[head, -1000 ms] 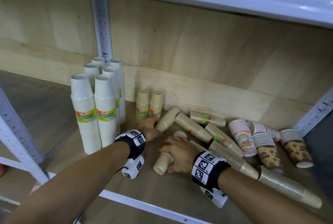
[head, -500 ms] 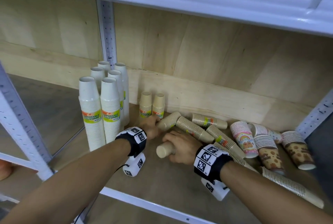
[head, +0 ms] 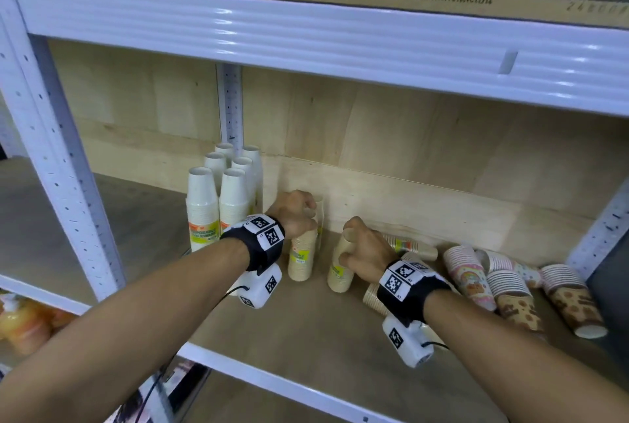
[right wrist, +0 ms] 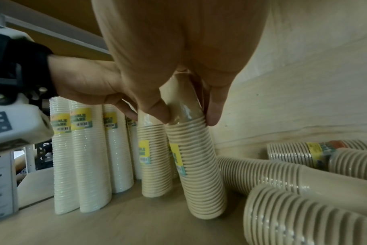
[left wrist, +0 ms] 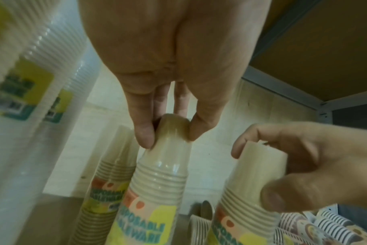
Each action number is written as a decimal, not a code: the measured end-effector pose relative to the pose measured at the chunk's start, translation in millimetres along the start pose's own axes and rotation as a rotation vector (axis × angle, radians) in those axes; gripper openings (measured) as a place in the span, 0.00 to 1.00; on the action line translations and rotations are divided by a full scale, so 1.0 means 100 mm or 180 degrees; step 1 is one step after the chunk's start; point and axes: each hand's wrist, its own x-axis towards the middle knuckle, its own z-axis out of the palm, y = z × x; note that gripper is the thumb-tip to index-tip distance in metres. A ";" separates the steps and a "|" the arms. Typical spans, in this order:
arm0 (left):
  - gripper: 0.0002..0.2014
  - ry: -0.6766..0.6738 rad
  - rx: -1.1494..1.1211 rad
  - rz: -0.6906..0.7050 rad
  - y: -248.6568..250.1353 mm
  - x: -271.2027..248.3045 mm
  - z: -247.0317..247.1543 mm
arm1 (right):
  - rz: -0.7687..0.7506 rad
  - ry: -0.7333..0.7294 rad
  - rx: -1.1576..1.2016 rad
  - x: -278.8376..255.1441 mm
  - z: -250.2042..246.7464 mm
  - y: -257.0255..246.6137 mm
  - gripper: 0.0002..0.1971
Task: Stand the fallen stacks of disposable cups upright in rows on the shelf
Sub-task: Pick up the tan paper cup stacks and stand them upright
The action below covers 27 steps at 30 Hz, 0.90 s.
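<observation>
My left hand (head: 295, 215) grips the top of a beige cup stack (head: 302, 257) that stands upright on the wooden shelf (head: 306, 337), just right of the tall white stacks (head: 218, 208). The left wrist view shows thumb and fingers pinching the stack's top (left wrist: 170, 131). My right hand (head: 364, 245) holds the top of a second beige stack (head: 340, 271), which leans slightly with its base on the shelf (right wrist: 197, 165). Two more beige stacks (left wrist: 113, 165) stand behind, mostly hidden in the head view.
Fallen beige stacks (right wrist: 272, 174) lie right of my right hand. Patterned cup stacks (head: 469, 273) and brown ones (head: 571, 300) lie at the far right. A white beam (head: 306, 38) with cardboard boxes on top hangs overhead. A shelf post (head: 51, 137) stands at the left.
Both hands have tipped their beige stacks from lying on the shelf up onto their bases. The hands moved toward the back wall, and the head view pulled back and up.
</observation>
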 end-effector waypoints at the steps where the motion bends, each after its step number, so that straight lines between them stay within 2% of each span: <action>1: 0.16 -0.0010 0.0052 0.0002 0.01 -0.01 -0.03 | 0.0027 -0.0001 0.0064 0.01 0.00 0.00 0.21; 8: 0.17 -0.0156 0.0238 -0.0101 0.05 -0.10 -0.04 | 0.0153 -0.0057 0.0216 0.03 0.05 -0.08 0.21; 16: 0.19 -0.0184 0.0400 -0.0013 0.07 -0.20 0.14 | 0.0148 -0.0161 0.0117 0.04 0.13 -0.07 0.25; 20: 0.22 -0.0247 0.0422 0.0056 0.09 -0.24 0.12 | 0.0147 0.0017 0.0024 0.05 0.14 -0.05 0.29; 24: 0.25 -0.0385 0.0498 0.0243 0.10 -0.25 0.09 | 0.0194 0.0265 -0.0257 0.09 0.09 -0.06 0.26; 27: 0.23 -0.0434 0.0514 0.0264 0.06 -0.24 0.08 | 0.0132 0.0231 -0.0435 0.13 0.06 -0.08 0.22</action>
